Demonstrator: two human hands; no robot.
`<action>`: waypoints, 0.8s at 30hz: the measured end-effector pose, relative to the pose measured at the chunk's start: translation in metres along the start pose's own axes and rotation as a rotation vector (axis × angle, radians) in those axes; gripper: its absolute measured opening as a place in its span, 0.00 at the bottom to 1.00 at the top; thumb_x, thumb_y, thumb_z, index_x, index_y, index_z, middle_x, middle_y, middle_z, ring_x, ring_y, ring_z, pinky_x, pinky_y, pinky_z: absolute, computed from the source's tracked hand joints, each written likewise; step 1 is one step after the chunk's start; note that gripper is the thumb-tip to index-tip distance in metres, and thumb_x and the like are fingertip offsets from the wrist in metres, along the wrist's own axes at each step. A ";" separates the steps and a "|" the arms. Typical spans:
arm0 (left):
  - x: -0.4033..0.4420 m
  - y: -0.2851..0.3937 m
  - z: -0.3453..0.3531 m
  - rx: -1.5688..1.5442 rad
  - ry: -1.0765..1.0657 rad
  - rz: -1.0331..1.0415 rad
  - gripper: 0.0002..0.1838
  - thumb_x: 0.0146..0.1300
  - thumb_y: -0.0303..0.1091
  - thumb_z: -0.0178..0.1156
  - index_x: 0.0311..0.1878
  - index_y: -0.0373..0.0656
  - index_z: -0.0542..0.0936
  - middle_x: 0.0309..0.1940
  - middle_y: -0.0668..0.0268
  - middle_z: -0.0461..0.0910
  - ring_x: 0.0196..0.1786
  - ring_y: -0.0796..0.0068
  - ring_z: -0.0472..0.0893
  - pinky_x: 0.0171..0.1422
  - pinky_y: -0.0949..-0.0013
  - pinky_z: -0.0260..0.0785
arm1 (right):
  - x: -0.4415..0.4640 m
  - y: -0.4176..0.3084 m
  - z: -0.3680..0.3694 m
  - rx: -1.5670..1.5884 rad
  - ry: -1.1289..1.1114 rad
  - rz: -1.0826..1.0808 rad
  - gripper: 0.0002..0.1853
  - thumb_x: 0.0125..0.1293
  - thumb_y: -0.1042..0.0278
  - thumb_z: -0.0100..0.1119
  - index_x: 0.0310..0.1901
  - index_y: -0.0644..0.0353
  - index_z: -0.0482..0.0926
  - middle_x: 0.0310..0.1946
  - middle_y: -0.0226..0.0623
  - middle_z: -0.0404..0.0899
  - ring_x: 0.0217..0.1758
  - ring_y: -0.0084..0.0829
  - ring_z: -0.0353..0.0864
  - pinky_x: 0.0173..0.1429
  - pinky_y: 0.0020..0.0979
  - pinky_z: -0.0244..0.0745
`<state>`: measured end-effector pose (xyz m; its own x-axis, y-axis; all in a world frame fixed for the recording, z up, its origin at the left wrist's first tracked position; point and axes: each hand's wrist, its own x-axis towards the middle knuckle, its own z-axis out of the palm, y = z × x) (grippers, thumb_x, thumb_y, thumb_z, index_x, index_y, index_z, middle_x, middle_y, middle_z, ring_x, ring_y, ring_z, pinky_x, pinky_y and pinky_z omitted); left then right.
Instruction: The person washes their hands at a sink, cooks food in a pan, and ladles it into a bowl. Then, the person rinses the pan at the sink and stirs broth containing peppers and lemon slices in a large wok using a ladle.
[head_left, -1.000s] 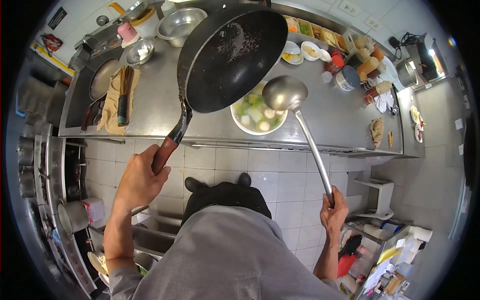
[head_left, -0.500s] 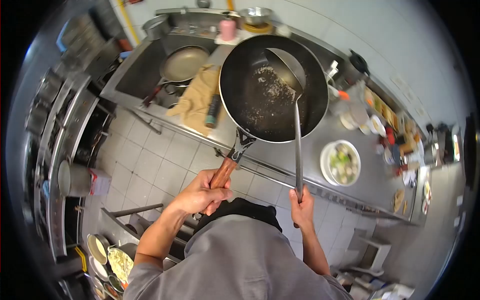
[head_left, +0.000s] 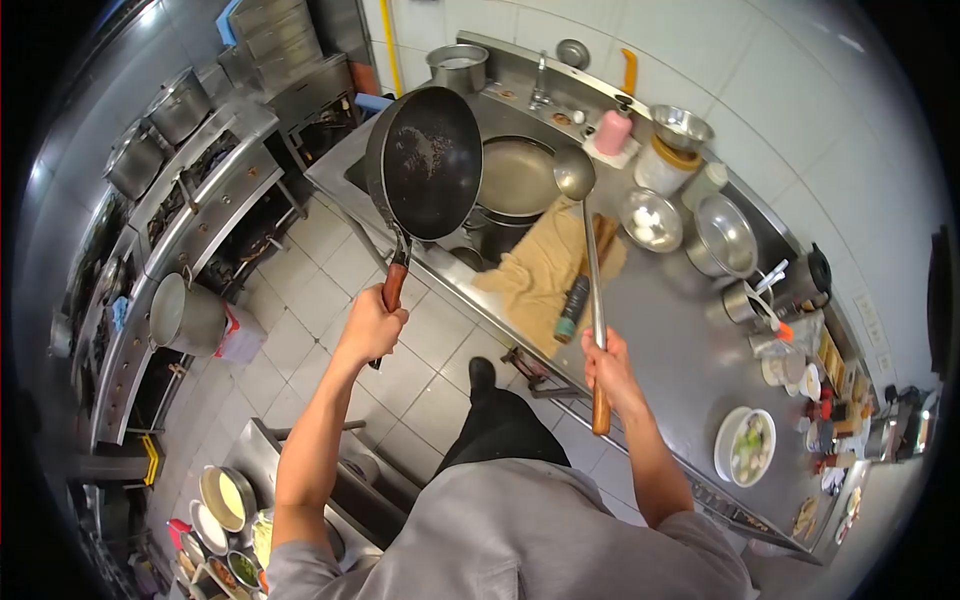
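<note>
My left hand (head_left: pixel 372 322) is wrapped round the wooden handle of a black wok (head_left: pixel 432 165), which is tilted in the air near the sink's left end. In my right hand (head_left: pixel 612 372) is the handle of a long metal ladle (head_left: pixel 594 270). The ladle's bowl is raised in front of the sink, apart from the wok. A large pan (head_left: pixel 518 178) lies in the sink. Below the ladle, a tan cloth (head_left: pixel 535 275) rests at the counter's edge with a dark-handled brush (head_left: pixel 573 308) on it.
The soup bowl (head_left: pixel 745 447) stands on the counter to the right. Metal bowls (head_left: pixel 722 237) and a pink bottle (head_left: pixel 613 130) line the back. At left are stoves (head_left: pixel 210 205) and a large pot (head_left: pixel 187 315). Food containers (head_left: pixel 228 498) stand at the lower left.
The view has swung left toward the sink and stoves. The wok and ladle, together over the counter before, are now apart, with the wok further left. Both hands keep their holds.
</note>
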<state>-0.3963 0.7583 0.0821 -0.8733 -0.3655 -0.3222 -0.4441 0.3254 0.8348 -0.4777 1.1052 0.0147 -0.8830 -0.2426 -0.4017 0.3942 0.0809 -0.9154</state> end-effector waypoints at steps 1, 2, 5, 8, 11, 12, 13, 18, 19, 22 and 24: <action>0.020 -0.012 -0.007 0.107 0.076 0.038 0.07 0.52 0.27 0.58 0.30 0.34 0.70 0.18 0.56 0.72 0.20 0.63 0.75 0.26 0.61 0.69 | 0.025 -0.001 0.008 -0.035 -0.004 0.010 0.06 0.70 0.67 0.52 0.43 0.57 0.68 0.17 0.24 0.64 0.12 0.17 0.60 0.14 0.25 0.56; 0.041 -0.023 -0.014 0.216 0.150 0.079 0.08 0.50 0.27 0.58 0.30 0.33 0.71 0.20 0.52 0.74 0.23 0.56 0.77 0.31 0.57 0.70 | 0.048 -0.003 0.018 -0.069 -0.006 0.019 0.06 0.70 0.66 0.51 0.44 0.57 0.68 0.18 0.25 0.64 0.13 0.17 0.60 0.15 0.25 0.57; 0.083 -0.032 -0.030 0.248 0.208 0.072 0.09 0.48 0.27 0.58 0.30 0.31 0.73 0.24 0.46 0.76 0.31 0.47 0.79 0.40 0.53 0.69 | 0.110 0.001 0.049 -0.132 0.007 0.073 0.07 0.70 0.64 0.52 0.41 0.58 0.69 0.20 0.25 0.63 0.16 0.17 0.61 0.18 0.25 0.61; 0.120 -0.037 -0.037 0.348 0.218 0.160 0.08 0.52 0.28 0.59 0.32 0.34 0.72 0.18 0.58 0.73 0.22 0.64 0.77 0.29 0.62 0.69 | 0.156 0.003 0.073 -0.135 0.007 0.177 0.08 0.71 0.63 0.51 0.37 0.57 0.68 0.20 0.22 0.61 0.16 0.15 0.61 0.19 0.23 0.62; 0.154 -0.027 -0.045 0.320 0.165 0.119 0.08 0.51 0.28 0.60 0.31 0.34 0.73 0.19 0.56 0.73 0.26 0.62 0.77 0.33 0.60 0.68 | 0.194 0.001 0.072 0.893 -0.655 0.627 0.08 0.72 0.65 0.48 0.33 0.54 0.66 0.18 0.17 0.62 0.13 0.10 0.56 0.16 0.17 0.58; 0.163 -0.026 -0.047 0.300 0.132 0.120 0.08 0.51 0.28 0.60 0.31 0.34 0.73 0.19 0.57 0.73 0.26 0.62 0.77 0.33 0.60 0.68 | 0.191 -0.005 0.080 0.889 -0.657 0.636 0.08 0.72 0.65 0.48 0.33 0.54 0.66 0.18 0.17 0.62 0.13 0.10 0.56 0.16 0.17 0.58; 0.173 -0.027 -0.048 0.296 0.128 0.156 0.08 0.51 0.28 0.59 0.30 0.34 0.72 0.19 0.56 0.73 0.23 0.63 0.76 0.31 0.61 0.68 | 0.187 -0.013 0.086 0.961 -0.615 0.641 0.08 0.72 0.66 0.47 0.33 0.53 0.66 0.18 0.17 0.61 0.13 0.11 0.56 0.15 0.16 0.55; 0.205 -0.022 -0.054 0.130 0.010 0.027 0.07 0.51 0.26 0.58 0.29 0.32 0.72 0.21 0.49 0.75 0.28 0.54 0.80 0.34 0.57 0.71 | 0.156 -0.064 0.119 0.933 -0.512 0.585 0.03 0.71 0.68 0.48 0.37 0.51 0.67 0.20 0.17 0.61 0.14 0.10 0.55 0.14 0.16 0.50; 0.211 -0.019 -0.058 -0.010 -0.071 -0.011 0.06 0.53 0.26 0.58 0.31 0.34 0.72 0.18 0.57 0.72 0.21 0.65 0.75 0.26 0.63 0.67 | 0.150 -0.078 0.129 0.766 -0.460 0.545 0.02 0.70 0.67 0.50 0.38 0.50 0.68 0.20 0.18 0.61 0.14 0.11 0.56 0.14 0.18 0.52; 0.228 -0.011 -0.075 -0.247 -0.238 -0.069 0.06 0.56 0.24 0.58 0.33 0.38 0.70 0.16 0.70 0.68 0.14 0.81 0.69 0.15 0.74 0.62 | 0.144 -0.103 0.161 0.502 -0.323 0.463 0.04 0.68 0.68 0.53 0.41 0.50 0.69 0.20 0.19 0.61 0.15 0.13 0.58 0.16 0.20 0.55; 0.243 -0.011 -0.090 -0.502 -0.404 -0.151 0.04 0.56 0.23 0.56 0.31 0.39 0.70 0.17 0.70 0.67 0.15 0.81 0.67 0.15 0.73 0.62 | 0.145 -0.117 0.189 0.350 -0.193 0.421 0.06 0.66 0.69 0.54 0.41 0.50 0.68 0.21 0.20 0.61 0.15 0.13 0.58 0.15 0.20 0.55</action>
<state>-0.5851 0.5870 0.0349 -0.8587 0.0124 -0.5124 -0.5055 -0.1852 0.8427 -0.6034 0.8780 0.0684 -0.5825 -0.4337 -0.6874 0.7910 -0.1079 -0.6022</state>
